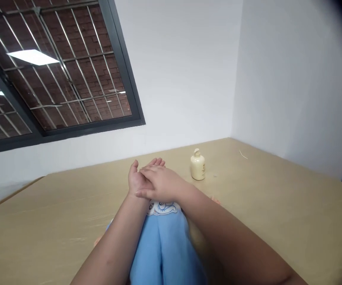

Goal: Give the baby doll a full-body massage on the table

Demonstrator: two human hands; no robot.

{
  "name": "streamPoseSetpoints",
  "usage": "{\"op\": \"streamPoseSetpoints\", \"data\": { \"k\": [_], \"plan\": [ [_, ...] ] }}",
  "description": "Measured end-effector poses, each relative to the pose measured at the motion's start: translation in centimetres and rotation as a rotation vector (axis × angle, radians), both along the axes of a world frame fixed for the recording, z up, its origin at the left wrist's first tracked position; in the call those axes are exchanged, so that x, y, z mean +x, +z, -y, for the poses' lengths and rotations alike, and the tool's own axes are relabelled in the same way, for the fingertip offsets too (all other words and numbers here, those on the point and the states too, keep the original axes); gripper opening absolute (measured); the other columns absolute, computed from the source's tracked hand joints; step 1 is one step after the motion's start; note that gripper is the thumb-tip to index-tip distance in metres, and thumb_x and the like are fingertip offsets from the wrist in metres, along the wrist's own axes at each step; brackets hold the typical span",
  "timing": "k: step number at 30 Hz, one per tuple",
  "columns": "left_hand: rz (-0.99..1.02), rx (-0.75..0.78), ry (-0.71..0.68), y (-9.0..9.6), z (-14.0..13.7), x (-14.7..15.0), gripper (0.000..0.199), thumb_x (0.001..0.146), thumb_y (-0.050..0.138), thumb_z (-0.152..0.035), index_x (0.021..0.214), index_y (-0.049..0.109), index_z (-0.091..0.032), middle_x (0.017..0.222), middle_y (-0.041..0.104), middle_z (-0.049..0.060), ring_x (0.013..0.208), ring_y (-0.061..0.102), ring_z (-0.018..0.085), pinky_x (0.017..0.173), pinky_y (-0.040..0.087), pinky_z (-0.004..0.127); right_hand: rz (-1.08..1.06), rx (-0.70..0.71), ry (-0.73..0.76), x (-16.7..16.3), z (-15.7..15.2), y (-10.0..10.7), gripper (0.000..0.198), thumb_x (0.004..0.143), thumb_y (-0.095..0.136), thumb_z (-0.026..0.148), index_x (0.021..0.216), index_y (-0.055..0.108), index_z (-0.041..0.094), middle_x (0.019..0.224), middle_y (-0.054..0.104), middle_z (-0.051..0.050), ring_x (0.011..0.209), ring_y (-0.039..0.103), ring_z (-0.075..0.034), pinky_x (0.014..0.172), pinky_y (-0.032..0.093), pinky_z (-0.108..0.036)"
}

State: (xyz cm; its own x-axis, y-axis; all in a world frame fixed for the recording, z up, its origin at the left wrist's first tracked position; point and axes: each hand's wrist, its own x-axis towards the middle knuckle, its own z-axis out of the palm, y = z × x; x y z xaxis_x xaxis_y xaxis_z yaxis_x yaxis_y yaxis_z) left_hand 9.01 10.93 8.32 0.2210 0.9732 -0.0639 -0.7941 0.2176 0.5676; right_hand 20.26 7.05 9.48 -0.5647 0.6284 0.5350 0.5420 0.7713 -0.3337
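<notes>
My left hand [136, 179] is turned palm up, its thumb and fingers stretched out. Across that palm lies my right hand [166, 183], palm down with its fingers extended, so part of the left palm is hidden. I see nothing held between them. Beneath the wrists is light blue fabric [159, 245] with a white cartoon face on it. To the right of both hands, apart from them, a small cream-coloured bottle [198, 167] with a rounded top and dark lettering stands upright.
The bottle stands on a wide tan surface [262, 206] that meets white walls [185, 71] at a back corner. A thin pale strand [243, 154] lies near the right wall. At upper left is a dark-framed window [135, 99] with metal bars.
</notes>
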Motion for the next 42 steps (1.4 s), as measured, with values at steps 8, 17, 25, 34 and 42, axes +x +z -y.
{"op": "streamPoseSetpoints", "data": {
  "k": [8, 17, 25, 34, 42],
  "plan": [
    [0.062, 0.066, 0.126, -1.1, -2.7, -4.1, 0.079, 0.087, 0.043, -0.06, 0.141, 0.044, -0.003, 0.131, 0.058, 0.027, 0.121, 0.061, 0.035, 0.095, 0.054, 0.044, 0.123, -0.101, -0.027, -1.0, 2.0, 0.2, 0.071, 0.086, 0.054, 0.07, 0.129, 0.061, 0.014, 0.133, 0.062, -0.018, 0.122, 0.057, -0.036, 0.098, 0.045, -0.047],
    [0.073, 0.019, 0.047, 0.1, 0.4, -1.1, 0.083, 0.082, 0.045, -0.066, 0.136, 0.05, -0.004, 0.129, 0.059, 0.027, 0.127, 0.056, 0.035, 0.107, 0.044, 0.045, 0.075, -0.065, 0.013, -1.2, 1.1, -0.7, 0.078, 0.097, 0.042, 0.062, 0.152, 0.032, 0.007, 0.158, 0.031, -0.018, 0.149, 0.024, -0.03, 0.121, 0.019, -0.049],
    [0.067, 0.003, 0.17, 1.8, 0.7, -4.2, 0.081, 0.083, 0.049, -0.057, 0.141, 0.044, -0.001, 0.126, 0.06, 0.028, 0.124, 0.057, 0.033, 0.102, 0.049, 0.042, 0.132, -0.098, -0.024, -1.2, 1.6, -0.3, 0.082, 0.093, 0.044, 0.069, 0.152, 0.035, 0.012, 0.157, 0.036, -0.016, 0.146, 0.03, -0.031, 0.117, 0.027, -0.052],
    [0.038, 0.071, 0.153, 1.8, 1.3, -4.0, 0.078, 0.085, 0.044, -0.062, 0.14, 0.048, -0.006, 0.13, 0.06, 0.024, 0.123, 0.06, 0.032, 0.105, 0.046, 0.04, 0.111, -0.138, 0.098, -1.7, 4.8, 1.3, 0.093, 0.088, 0.054, 0.068, 0.157, 0.021, 0.016, 0.16, 0.029, -0.014, 0.149, 0.025, -0.031, 0.12, 0.021, -0.053],
    [0.019, -0.043, 0.09, 3.7, 4.5, -1.8, 0.07, 0.087, 0.045, -0.059, 0.133, 0.052, -0.007, 0.127, 0.061, 0.024, 0.123, 0.058, 0.035, 0.105, 0.045, 0.047, 0.086, -0.097, 0.021, -1.5, 2.9, 0.4, 0.093, 0.092, 0.047, 0.068, 0.156, 0.021, 0.006, 0.163, 0.016, -0.017, 0.153, 0.008, -0.028, 0.125, 0.01, -0.047]
  ]
}}
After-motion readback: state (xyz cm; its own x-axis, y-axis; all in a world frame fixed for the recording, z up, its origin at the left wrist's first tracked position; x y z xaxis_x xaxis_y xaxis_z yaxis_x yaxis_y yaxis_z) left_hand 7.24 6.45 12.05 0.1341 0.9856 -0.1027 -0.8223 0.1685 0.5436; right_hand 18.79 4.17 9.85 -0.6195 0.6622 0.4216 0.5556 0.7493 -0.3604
